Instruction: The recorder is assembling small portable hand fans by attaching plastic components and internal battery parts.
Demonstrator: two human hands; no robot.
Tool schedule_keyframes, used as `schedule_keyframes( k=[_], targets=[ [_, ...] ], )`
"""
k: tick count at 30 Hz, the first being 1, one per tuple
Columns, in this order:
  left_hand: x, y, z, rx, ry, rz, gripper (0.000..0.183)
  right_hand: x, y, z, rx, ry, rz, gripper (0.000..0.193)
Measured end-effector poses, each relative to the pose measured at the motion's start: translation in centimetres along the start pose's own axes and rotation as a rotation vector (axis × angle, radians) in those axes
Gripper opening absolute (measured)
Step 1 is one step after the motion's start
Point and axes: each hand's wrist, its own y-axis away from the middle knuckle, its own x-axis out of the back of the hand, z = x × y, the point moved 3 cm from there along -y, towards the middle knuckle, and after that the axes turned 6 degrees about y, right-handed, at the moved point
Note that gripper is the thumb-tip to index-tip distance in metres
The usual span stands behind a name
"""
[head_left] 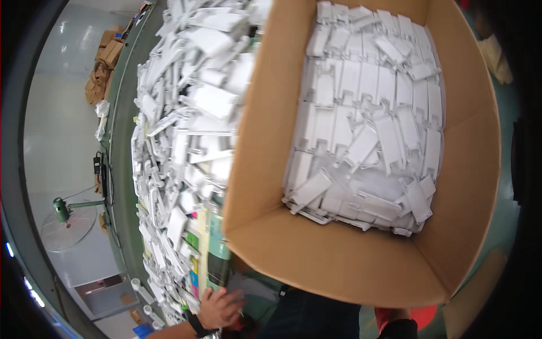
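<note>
My left hand [221,308] is at the near edge of the worktable, its fingers apart and slightly blurred, holding nothing that I can see. A dark band circles that wrist. Close by lies a large heap of white plastic parts [212,101], flat and elongated. To the right stands an open cardboard box [339,257] with rows of similar white parts [361,79] inside, several loose ones lying askew on top. Below the box's near wall, what seems to be my right hand [389,314] shows beside a dark cuff; the box hides its fingers.
A green fan [61,209] and brown paper or cardboard [104,62] are on the far left. Strips of coloured material [193,254] lie at the table edge beside the heap. Something red [424,317] sits beneath the box, near a brown cardboard piece [474,294].
</note>
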Motion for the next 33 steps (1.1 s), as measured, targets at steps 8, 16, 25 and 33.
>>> schedule_keyframes(
  k=[8, 16, 25, 33],
  targets=[
    [2.9, -1.0, -0.4, -0.031, 0.432, 0.209, 0.031, 7.1, 8.2, -5.6, -0.043, 0.020, 0.058, 0.057],
    [1.4, 0.3, -1.4, -0.132, 0.380, 0.052, 0.042, 14.4, 10.0, -12.5, -0.006, -0.011, 0.014, 0.052],
    [-1.7, 3.5, -3.5, -0.027, 1.082, -0.903, 0.064, 18.0, 12.0, -20.1, 0.070, 0.004, -0.125, 0.047],
    [-2.7, 2.8, -3.9, 0.014, 1.393, -0.718, 0.055, 21.8, 10.6, -22.9, 0.147, 0.047, -0.086, 0.043]
  ],
)
